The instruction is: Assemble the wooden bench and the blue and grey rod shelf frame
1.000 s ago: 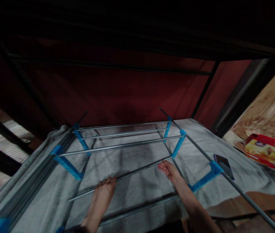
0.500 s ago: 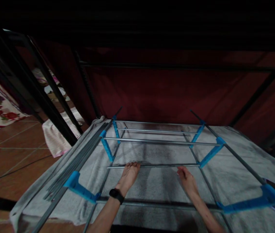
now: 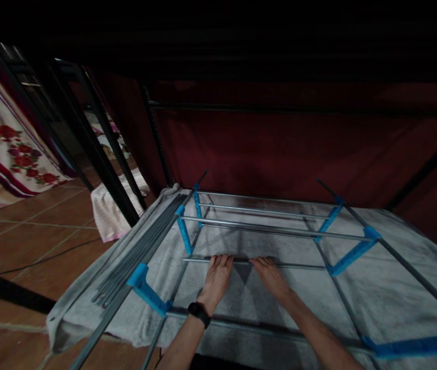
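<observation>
My left hand [image 3: 219, 280], with a black band at the wrist, has its fingers curled over a thin metal rod [image 3: 299, 266]. Close to its right, my right hand [image 3: 270, 277] grips the same rod from above. This rod crosses the frame low, between two long side tubes. The frame is made of grey metal tubes joined by blue plastic brackets [image 3: 185, 231]. Another crossbar [image 3: 257, 329] runs under my forearms, and several more rods [image 3: 264, 227] span the frame farther back. My thumbs are hidden.
A bundle of loose grey tubes [image 3: 141, 246] lies along the left side of the grey blanket [image 3: 156, 293]. Black metal posts [image 3: 102, 169] stand at the left, and a dark red panel [image 3: 272, 154] at the back. Dark structure hangs low overhead.
My right hand has moved left along the rod, from apart near its right end to a grip close to my left hand. The view has turned slightly left.
</observation>
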Available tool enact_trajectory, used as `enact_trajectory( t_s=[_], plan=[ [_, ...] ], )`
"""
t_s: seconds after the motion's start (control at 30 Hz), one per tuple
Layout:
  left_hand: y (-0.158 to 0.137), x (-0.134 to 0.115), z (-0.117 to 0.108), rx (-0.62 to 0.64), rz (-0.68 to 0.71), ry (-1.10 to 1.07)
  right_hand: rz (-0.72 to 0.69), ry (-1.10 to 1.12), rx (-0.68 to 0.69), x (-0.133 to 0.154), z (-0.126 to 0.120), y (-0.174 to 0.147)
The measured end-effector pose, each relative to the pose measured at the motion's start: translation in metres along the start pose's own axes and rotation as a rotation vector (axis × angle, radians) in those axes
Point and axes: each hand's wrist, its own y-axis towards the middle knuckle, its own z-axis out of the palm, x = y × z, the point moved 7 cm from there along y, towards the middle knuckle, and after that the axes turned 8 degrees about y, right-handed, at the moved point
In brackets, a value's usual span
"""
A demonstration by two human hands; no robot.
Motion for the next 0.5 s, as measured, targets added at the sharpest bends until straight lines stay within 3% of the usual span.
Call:
enact_trajectory(
  t_s=[0.07,0.17,0.33,0.4,0.5],
  plan=[
    [-0.012,0.007,-0.017,-0.148,-0.093,-0.078,0.008,0.001,0.029,-0.007,0.001,0.004],
    [-0.039,0.040,-0.032,-0.391,-0.376,-0.275,0.018,-0.002,0.070,-0.014,0.003,0.006],
    [-0.088,0.127,-0.008,-0.728,-1.191,-0.800,0.025,0.011,0.119,-0.008,0.000,0.007],
    [-0.088,0.143,0.002,-0.741,-1.320,-0.926,0.034,0.010,0.126,-0.001,-0.004,0.008],
    [-0.074,0.146,0.011,-0.651,-1.320,-1.143,0.051,0.011,0.130,0.008,-0.011,0.009]
  ],
)
